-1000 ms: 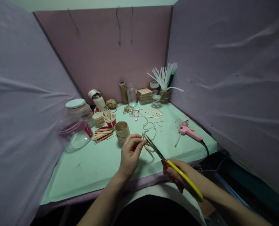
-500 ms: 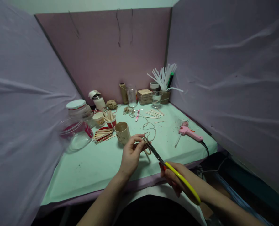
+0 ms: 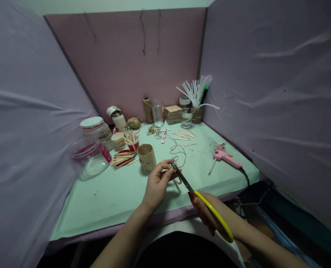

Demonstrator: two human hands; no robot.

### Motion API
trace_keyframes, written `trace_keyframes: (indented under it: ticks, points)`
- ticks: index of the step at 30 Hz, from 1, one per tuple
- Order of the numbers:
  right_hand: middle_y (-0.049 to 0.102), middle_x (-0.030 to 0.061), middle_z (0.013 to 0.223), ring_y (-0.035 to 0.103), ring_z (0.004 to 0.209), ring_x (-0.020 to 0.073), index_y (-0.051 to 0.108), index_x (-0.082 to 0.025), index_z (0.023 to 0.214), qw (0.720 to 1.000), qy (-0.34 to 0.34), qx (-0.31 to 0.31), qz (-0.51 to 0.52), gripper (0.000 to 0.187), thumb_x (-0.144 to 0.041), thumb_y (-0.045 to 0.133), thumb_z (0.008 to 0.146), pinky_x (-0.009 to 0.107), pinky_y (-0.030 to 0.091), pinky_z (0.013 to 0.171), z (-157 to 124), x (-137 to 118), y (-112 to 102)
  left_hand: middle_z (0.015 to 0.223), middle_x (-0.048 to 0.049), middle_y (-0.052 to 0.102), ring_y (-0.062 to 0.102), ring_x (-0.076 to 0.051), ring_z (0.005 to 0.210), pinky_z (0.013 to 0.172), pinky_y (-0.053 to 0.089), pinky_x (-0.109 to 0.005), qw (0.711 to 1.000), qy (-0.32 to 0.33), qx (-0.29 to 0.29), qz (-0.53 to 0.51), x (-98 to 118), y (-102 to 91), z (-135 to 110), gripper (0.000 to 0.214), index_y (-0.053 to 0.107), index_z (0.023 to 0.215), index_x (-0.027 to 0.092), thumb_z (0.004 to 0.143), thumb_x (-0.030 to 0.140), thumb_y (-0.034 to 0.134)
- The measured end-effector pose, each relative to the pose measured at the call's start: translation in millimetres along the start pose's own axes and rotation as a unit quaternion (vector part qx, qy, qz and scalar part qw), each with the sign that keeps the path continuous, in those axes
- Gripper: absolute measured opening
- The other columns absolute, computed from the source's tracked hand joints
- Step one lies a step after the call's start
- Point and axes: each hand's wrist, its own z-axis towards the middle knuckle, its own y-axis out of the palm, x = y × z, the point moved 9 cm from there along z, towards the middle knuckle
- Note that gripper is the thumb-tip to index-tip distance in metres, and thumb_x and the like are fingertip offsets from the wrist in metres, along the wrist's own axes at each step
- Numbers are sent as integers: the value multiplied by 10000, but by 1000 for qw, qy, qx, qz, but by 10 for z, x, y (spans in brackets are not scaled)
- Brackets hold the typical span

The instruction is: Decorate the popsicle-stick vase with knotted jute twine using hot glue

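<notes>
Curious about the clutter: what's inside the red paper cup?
Wooden craft sticks stand in the red paper cup, tops above its rim. Its wall hides their lower ends and anything beneath.

Scissors [image 3: 207, 206] had glossy yellow plastic handles and dark, dull metal blades. The twine [image 3: 178, 159] looked like rough, hairy jute, same stuff as the little ball [image 3: 133, 123] at the back. Table cover [image 3: 112, 197] was a matt mint sheet, smooth with a few scuffs, can't say if paper or vinyl. Booth walls [image 3: 266, 93] were purple cloth, soft and creased. The cup [image 3: 147, 157] was clad in pale bare wood, like the loose craft sticks [image 3: 123, 158] beside it. Glue gun [image 3: 227, 158] was smooth pink plastic. The big jar [image 3: 90, 162] was clear and shiny, glass or plastic. Straws [image 3: 195, 91] were white plastic.
</notes>
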Motion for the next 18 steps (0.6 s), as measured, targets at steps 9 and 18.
trace_keyframes:
  ticks: [9,18]
  points:
    - [388,-53,491,355,404,85,381,-213,663,999,1,50,-20,521,-705,341,833,216,298,387,26,15,-94,1309,-100,506,677,-191,927,841,558,-348,1000,-14,-1,1,-89,-38,8,246,578,787,145,794,373,669]
    - [656,99,782,598,713,210,614,-157,856,851,71,338,-397,372,-519,540,817,259,374,571,875,-361,-1863,800,-5,599,568,-98,756,728,518,-238,992,-52,112,-32,-86,-322,78,312,646,782,156,645,403,776]
